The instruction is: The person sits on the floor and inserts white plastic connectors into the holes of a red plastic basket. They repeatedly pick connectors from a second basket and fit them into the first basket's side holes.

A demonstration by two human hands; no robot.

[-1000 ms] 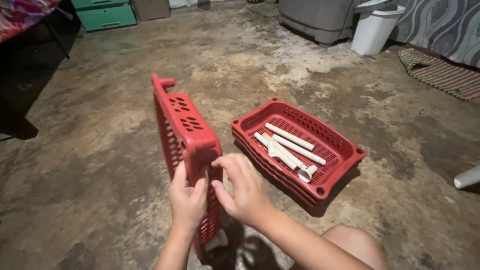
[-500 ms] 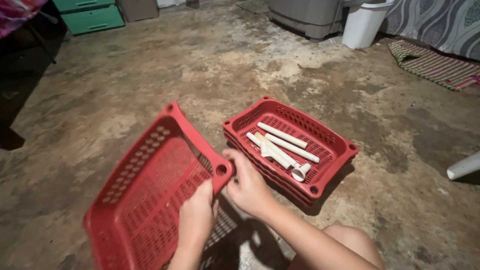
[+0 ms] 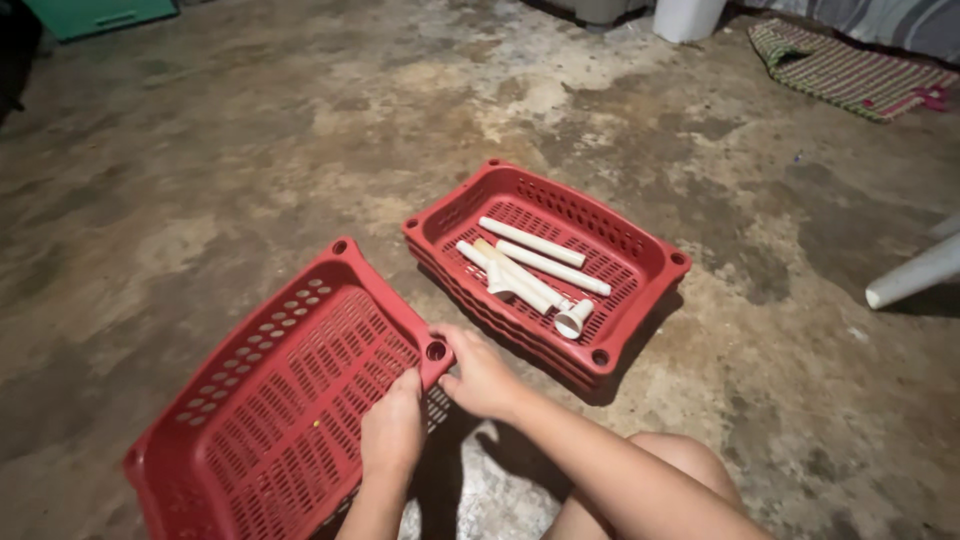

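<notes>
The red tray lies open side up on the concrete floor, its left corner near the bottom edge of the view. Bare floor spreads wide to the left and beyond it; to the right a stack of red trays sits just beside it, a narrow gap between their near corners.

The left hand rests on the tray's near long rim, fingers curled over the edge and closed on it. The right hand grips the tray's right corner by its round socket, fingers wrapped narrowly around it.

The near tray shows nothing but its slotted bottom. The top tray of the stack holds several white pipes lying side by side, with a white fitting at their near end.

A white leg juts in at the right edge, and a striped mat lies far right.
</notes>
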